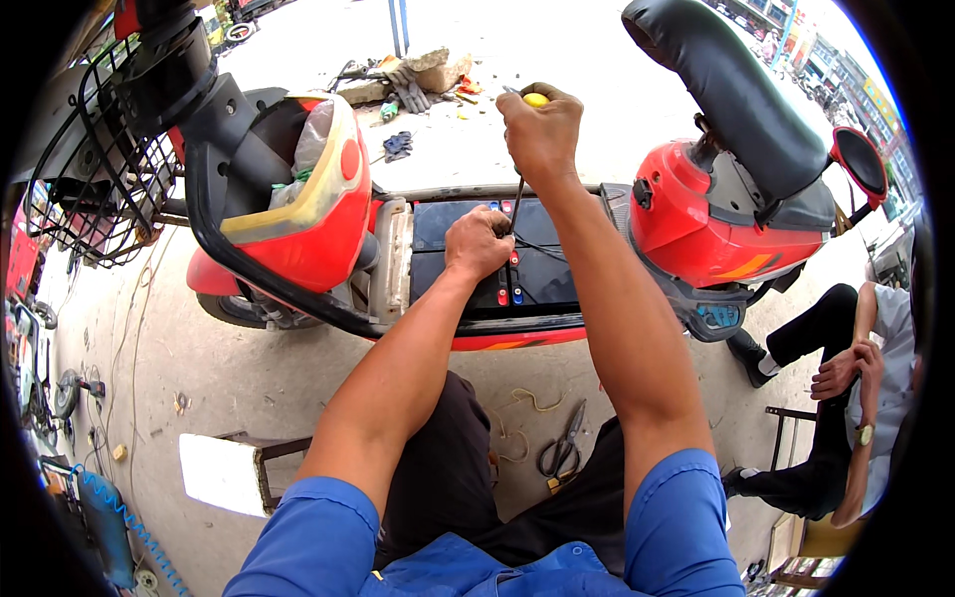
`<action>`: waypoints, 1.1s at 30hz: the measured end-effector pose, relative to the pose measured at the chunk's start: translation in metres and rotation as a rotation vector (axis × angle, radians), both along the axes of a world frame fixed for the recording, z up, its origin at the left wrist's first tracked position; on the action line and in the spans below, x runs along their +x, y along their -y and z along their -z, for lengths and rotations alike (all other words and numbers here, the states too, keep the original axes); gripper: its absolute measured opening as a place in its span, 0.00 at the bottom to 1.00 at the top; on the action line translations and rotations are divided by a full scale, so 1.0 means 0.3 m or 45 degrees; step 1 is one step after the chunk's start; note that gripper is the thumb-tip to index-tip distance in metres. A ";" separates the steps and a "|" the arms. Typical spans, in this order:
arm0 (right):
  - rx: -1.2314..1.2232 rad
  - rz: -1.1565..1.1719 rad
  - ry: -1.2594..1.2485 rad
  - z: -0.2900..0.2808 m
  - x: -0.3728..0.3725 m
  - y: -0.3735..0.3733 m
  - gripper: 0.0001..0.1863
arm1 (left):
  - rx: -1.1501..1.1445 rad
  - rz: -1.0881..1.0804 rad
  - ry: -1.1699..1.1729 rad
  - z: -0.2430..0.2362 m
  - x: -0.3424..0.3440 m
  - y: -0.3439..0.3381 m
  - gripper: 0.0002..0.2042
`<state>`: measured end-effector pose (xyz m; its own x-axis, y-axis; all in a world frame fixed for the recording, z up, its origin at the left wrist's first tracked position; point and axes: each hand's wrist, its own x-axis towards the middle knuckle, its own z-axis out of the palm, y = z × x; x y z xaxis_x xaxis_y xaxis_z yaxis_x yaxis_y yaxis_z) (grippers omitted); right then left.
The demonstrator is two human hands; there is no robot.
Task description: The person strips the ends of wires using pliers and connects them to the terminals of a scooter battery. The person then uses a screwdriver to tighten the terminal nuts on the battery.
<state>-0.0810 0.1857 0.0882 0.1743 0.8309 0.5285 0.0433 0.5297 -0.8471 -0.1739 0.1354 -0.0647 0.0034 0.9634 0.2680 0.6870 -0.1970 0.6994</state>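
My right hand is closed around the yellow handle of a screwdriver, raised above the scooter's floor bay. Its thin dark shaft slants down to the terminals of a black battery pack. Beside the shaft's lower end, my left hand has its fingers pressed together at a terminal; what they pinch is hidden. Red and blue terminals show on the batteries, and a black cable runs over them. The batteries sit in the open bay of a red electric scooter.
Scissors lie on the ground between my legs. A white-topped stool stands at my left. A person sits at the right. Gloves and stones lie beyond the scooter; a wire basket hangs at its front.
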 end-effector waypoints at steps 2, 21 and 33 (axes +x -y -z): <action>0.021 0.132 0.053 -0.009 -0.007 0.012 0.10 | 0.004 -0.005 0.004 0.002 -0.003 0.000 0.09; -0.226 -0.351 -0.064 -0.018 0.033 0.035 0.09 | 0.005 -0.005 0.028 0.008 -0.003 0.001 0.08; -0.177 -0.139 0.022 0.004 0.018 0.009 0.11 | -0.020 -0.005 0.018 0.002 -0.002 -0.002 0.10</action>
<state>-0.0757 0.1830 0.0871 0.0708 0.9097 0.4093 0.0070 0.4098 -0.9121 -0.1744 0.1359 -0.0652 -0.0037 0.9675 0.2529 0.6778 -0.1836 0.7119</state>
